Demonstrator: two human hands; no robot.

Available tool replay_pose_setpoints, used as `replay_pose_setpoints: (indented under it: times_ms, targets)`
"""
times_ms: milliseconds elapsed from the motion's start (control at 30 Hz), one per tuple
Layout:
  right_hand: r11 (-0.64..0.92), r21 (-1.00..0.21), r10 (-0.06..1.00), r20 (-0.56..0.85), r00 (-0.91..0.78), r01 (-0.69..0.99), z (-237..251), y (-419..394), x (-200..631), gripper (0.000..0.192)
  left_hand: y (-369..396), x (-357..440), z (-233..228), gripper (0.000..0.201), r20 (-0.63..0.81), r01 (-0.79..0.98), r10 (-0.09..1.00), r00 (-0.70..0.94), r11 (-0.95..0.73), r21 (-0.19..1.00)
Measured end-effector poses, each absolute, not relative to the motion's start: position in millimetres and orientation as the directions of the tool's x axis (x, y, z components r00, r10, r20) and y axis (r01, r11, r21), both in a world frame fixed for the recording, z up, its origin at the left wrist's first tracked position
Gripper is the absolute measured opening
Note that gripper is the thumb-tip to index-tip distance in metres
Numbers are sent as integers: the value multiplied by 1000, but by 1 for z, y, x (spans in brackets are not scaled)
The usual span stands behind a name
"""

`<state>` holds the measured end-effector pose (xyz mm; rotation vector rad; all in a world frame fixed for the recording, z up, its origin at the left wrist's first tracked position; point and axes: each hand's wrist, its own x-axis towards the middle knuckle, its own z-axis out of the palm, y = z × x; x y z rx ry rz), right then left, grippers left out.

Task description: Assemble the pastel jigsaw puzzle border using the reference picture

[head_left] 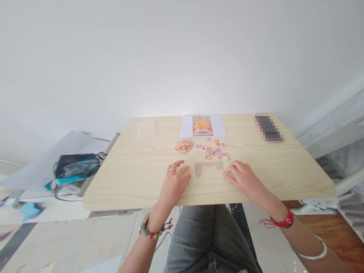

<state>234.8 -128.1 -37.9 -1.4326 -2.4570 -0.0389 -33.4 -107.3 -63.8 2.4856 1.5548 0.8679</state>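
Note:
A partly joined jigsaw puzzle (pixel 200 165) lies near the front of the table, with a top edge and two short sides put together. At its right side my right hand (pixel 241 176) has thumb and fingers drawn together on a small puzzle piece (pixel 224 173), partly covered by the fingertips. My left hand (pixel 175 181) rests on the wood left of the puzzle, fingers spread and holding nothing. Beyond the puzzle are loose pieces (pixel 213 152) spread out, and a heap of puzzle pieces (pixel 183 146) to their left.
A white sheet with a printed picture (pixel 202 126) of a yellow figure lies at the table's back. A blurred-out phone (pixel 269 129) sits at the back right, a clear plastic bag (pixel 146 129) at the back left. A dark blue bag (pixel 76 165) stands left of the wooden table (pixel 136 185).

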Motion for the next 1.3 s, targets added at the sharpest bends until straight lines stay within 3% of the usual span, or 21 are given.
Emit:
replay_pose_setpoints:
  times_ms: [133, 600, 1000, 1300]
  targets:
    - [582, -64, 798, 238, -554, 811, -35, -118, 236, 13, -106, -31, -62, 19, 395, 801, 857, 331, -476, 363]
    - [614, -4, 772, 211, -599, 789, -36, -106, 233, 13, -102, -25, -59, 24, 373, 825, 858, 352, -473, 310]
    - [629, -106, 757, 311, -575, 771, -35, -113, 232, 12, -99, -22, -56, 25, 351, 826, 858, 376, -482, 292]
    - [604, -130, 786, 264, -560, 786, -33, -112, 232, 13, -99, -19, -54, 23, 322, 830, 867, 380, -473, 295]
